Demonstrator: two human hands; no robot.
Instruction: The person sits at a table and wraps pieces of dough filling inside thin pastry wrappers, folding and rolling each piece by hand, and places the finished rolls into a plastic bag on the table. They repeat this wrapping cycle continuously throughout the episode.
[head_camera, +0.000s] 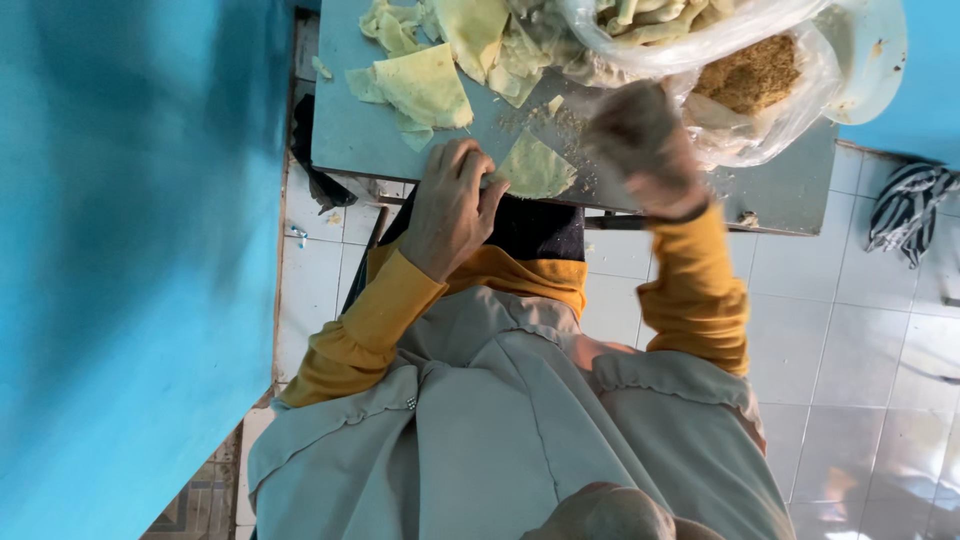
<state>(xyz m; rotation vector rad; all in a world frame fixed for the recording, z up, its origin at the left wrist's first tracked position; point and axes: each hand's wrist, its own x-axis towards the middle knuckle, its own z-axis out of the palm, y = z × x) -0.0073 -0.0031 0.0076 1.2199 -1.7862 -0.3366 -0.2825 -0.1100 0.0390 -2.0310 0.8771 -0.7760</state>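
A thin, pale yellow-green wrapper sheet (535, 168) lies folded near the front edge of a grey table (350, 130). My left hand (455, 205) rests on the table edge, fingers apart, fingertips touching that sheet. My right hand (645, 150) is blurred with motion. It hovers above the table just right of the sheet, beside a clear plastic bag of brown crumbs (750, 75). Whether it holds anything is not visible. More wrapper sheets (425, 85) lie piled further back on the table. Brown crumbs are scattered between the hands.
A clear bag of pale rolled pieces (680, 25) sits at the back of the table beside a white bowl (870, 50). A blue wall (130, 250) stands on the left. White tiled floor (880, 350) lies to the right, with a striped cloth (910, 210) on it.
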